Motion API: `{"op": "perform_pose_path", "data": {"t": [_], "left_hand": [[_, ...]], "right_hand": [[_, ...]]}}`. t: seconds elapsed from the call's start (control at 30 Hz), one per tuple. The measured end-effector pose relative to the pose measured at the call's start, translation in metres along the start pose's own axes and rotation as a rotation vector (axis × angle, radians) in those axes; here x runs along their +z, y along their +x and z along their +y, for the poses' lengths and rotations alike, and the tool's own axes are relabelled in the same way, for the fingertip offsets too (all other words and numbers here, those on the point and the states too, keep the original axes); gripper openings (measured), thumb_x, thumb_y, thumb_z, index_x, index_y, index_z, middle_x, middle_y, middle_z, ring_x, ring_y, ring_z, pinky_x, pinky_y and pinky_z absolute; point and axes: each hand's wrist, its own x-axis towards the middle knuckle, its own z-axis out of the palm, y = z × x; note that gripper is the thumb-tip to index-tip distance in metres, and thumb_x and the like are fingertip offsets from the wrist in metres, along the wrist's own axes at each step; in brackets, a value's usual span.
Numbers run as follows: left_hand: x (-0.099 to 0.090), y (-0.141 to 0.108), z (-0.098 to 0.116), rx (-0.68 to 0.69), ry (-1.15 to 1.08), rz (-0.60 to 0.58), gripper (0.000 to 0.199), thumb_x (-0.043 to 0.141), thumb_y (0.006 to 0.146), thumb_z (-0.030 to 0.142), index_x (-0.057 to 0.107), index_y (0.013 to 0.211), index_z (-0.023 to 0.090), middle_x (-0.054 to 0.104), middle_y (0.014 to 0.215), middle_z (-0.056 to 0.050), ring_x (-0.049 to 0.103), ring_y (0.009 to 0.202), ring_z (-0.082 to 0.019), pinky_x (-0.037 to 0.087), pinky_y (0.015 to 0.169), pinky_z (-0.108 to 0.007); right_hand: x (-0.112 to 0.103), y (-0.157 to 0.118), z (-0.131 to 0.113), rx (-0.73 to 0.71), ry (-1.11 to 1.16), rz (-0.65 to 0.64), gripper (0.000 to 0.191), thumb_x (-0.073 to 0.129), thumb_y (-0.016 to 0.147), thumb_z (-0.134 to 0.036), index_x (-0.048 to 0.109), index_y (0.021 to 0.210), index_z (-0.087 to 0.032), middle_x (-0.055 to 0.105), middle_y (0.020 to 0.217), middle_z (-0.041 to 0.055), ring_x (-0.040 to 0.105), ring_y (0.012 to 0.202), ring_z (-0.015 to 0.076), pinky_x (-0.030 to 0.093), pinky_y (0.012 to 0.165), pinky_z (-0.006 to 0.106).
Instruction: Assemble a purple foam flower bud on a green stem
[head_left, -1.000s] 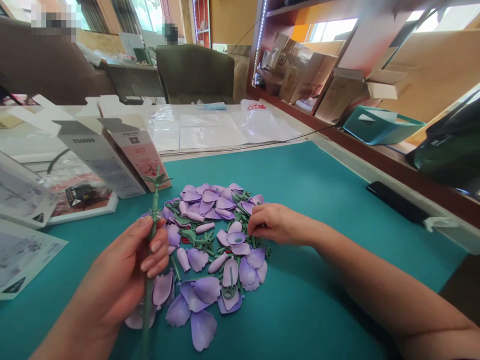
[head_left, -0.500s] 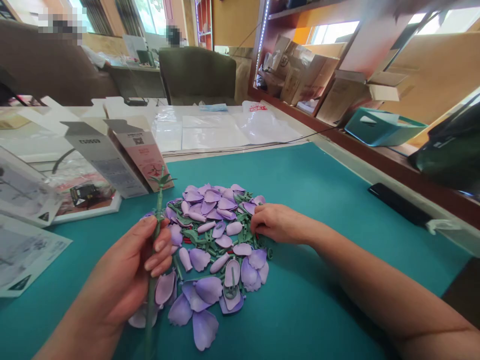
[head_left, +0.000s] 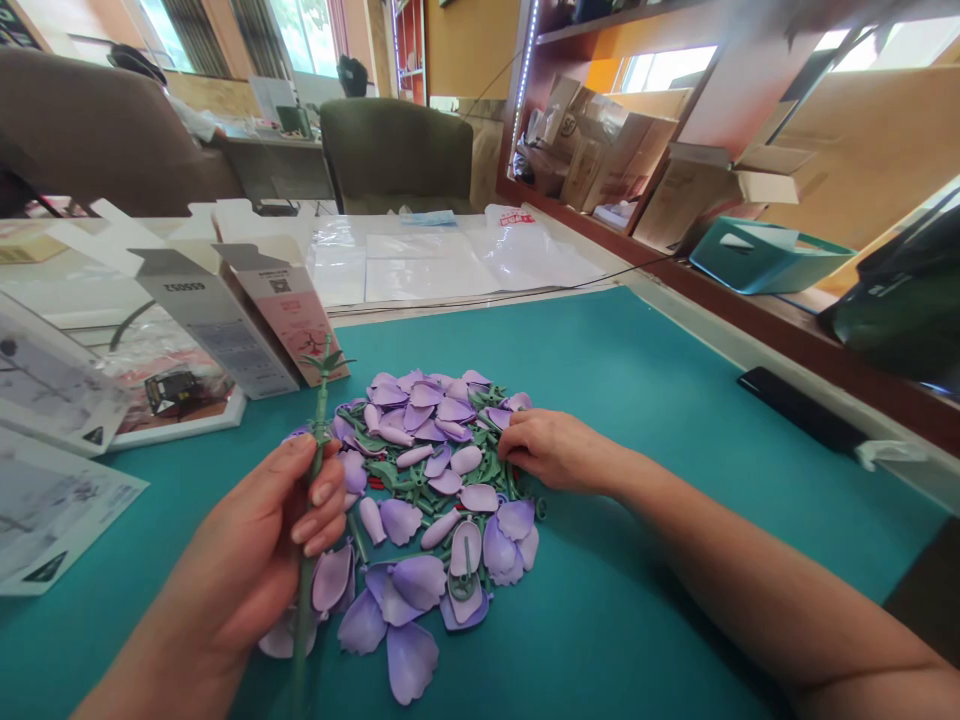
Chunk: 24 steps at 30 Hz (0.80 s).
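Far left, two printed instruction sheets [head_left: 56,510] lie on the teal mat [head_left: 600,380]. Left hand [head_left: 251,535] curls shut around one green plastic stem [head_left: 319,420], held upright, tip above the heap. Lilac petals [head_left: 399,520], thirty-odd, too overlapped for an exact count, pile mid-mat among green leaf pieces [head_left: 487,468]. Right hand [head_left: 559,450] rests fingertips on the heap's right side; any pinch cannot be told. Risk: dragging fingers could scatter loose pieces.

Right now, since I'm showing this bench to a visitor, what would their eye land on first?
A heap of lilac petals and green parts fills the middle of the teal mat. At its near left, the left hand holds a long green stem nearly upright, while the right hand reaches the heap's right edge.
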Motion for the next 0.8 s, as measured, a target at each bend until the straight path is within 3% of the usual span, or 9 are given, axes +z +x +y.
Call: {"op": "perform_pose_path", "data": {"t": [0.2, 0.37, 0.67, 0.8], "left_hand": [[-0.001, 0.002, -0.001, -0.011, -0.002, -0.003, 0.036, 0.077, 0.069, 0.035, 0.046, 0.062, 0.018, 0.044, 0.052, 0.007, 0.028, 0.038, -0.004, 0.034, 0.030, -0.016], [-0.002, 0.000, -0.001, -0.009, 0.002, 0.024, 0.030, 0.068, 0.079, 0.033, 0.047, 0.064, 0.017, 0.043, 0.052, 0.006, 0.028, 0.038, -0.004, 0.033, 0.030, -0.015], [-0.002, 0.000, -0.001, -0.003, 0.012, -0.012, 0.042, 0.084, 0.058, 0.035, 0.046, 0.061, 0.018, 0.044, 0.052, 0.007, 0.030, 0.039, -0.004, 0.035, 0.030, -0.016], [-0.002, 0.001, -0.002, 0.004, 0.014, 0.005, 0.039, 0.081, 0.063, 0.037, 0.047, 0.062, 0.019, 0.043, 0.053, 0.006, 0.028, 0.039, -0.004, 0.033, 0.029, -0.015]], "right_hand": [[0.001, 0.002, -0.001, 0.007, 0.018, 0.094, 0.021, 0.054, 0.089, -0.012, 0.072, 0.097, -0.019, 0.067, 0.097, 0.0061, 0.060, 0.086, 0.0173, 0.040, 0.069, 0.026], [0.006, 0.008, -0.005, -0.050, 0.000, 0.079, 0.025, 0.053, 0.092, -0.015, 0.070, 0.109, -0.022, 0.066, 0.097, 0.0066, 0.059, 0.084, 0.0182, 0.039, 0.067, 0.027], [0.007, 0.019, -0.001, -0.032, -0.132, 0.119, 0.023, 0.053, 0.091, -0.015, 0.071, 0.103, -0.024, 0.064, 0.101, 0.0060, 0.059, 0.092, 0.0196, 0.038, 0.069, 0.027], [0.008, 0.024, -0.003, -0.021, -0.168, 0.113, 0.027, 0.055, 0.088, -0.011, 0.068, 0.108, -0.022, 0.065, 0.103, 0.0067, 0.059, 0.095, 0.0214, 0.039, 0.071, 0.028]]}}
